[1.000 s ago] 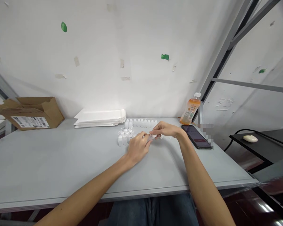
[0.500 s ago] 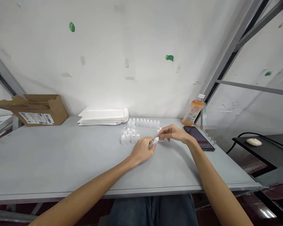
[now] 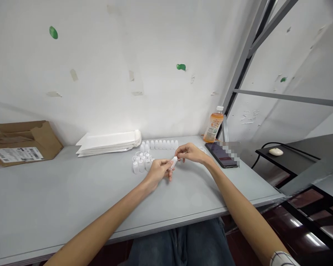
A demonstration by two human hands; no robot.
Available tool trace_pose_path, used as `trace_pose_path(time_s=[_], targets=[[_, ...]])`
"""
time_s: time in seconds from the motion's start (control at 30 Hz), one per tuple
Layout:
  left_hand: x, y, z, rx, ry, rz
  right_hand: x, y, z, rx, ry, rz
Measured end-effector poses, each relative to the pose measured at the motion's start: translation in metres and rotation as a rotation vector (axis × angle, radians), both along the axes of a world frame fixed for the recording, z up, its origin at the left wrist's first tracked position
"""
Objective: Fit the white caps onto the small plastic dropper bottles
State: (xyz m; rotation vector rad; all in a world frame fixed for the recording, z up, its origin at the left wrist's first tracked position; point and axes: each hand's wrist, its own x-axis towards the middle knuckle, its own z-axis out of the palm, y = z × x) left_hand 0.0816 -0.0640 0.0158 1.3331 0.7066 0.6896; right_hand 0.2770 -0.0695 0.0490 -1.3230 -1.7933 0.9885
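Note:
My left hand (image 3: 157, 170) is closed around a small white squeeze dropper bottle (image 3: 172, 163), held tilted with its tip up and to the right. My right hand (image 3: 191, 153) pinches at that tip, where a thin white loop of the bottle's cap shows; the fingers partly hide the cap. Just left of my hands stands a cluster of dropper bottles (image 3: 141, 165), with looped caps on them. Behind, a row of similar bottles (image 3: 160, 145) without visible loops stands near the wall.
White envelopes (image 3: 108, 143) lie stacked at the back, left of the bottles. An opened cardboard box (image 3: 51, 142) stands far left. To the right are an orange drink bottle (image 3: 213, 127) and a dark phone (image 3: 222, 157). A pale mouse (image 3: 275, 152) sits on a black side surface.
The view has turned to the right, so things appear shifted left. Both hands stay together at the dropper bottle, which now stands a little more upright.

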Motion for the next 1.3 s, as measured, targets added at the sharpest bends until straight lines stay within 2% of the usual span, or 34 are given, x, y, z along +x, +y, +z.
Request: trace_pose_path(time_s=[0.27,0.43,0.53,0.77,0.9,0.97,1.13,1.3], targets=[[-0.001,0.001,0.006,-0.141,-0.119,0.024,-0.005,-0.001,-0.002,0.186,-0.166,-0.103],[0.0,0.002,0.0,-0.17,-0.14,0.015,-0.004,0.003,-0.007,0.315,-0.316,-0.116],[0.0,0.003,-0.003,-0.183,-0.158,0.016,-0.004,0.004,-0.01,0.346,-0.348,-0.121],[0.001,0.002,0.001,-0.203,-0.146,0.054,-0.008,0.004,-0.013,0.385,-0.381,-0.158],[0.001,-0.001,-0.001,-0.194,-0.153,0.027,-0.004,0.005,-0.014,0.386,-0.473,-0.194],[0.0,-0.002,-0.001,-0.17,-0.155,0.016,0.002,0.006,-0.013,0.378,-0.447,-0.227],[0.001,0.0,-0.003,-0.115,-0.119,0.01,0.01,0.004,-0.008,0.305,-0.177,-0.269],[0.003,0.0,-0.005,-0.13,-0.049,0.005,0.0,-0.004,0.002,0.149,-0.063,-0.189]])
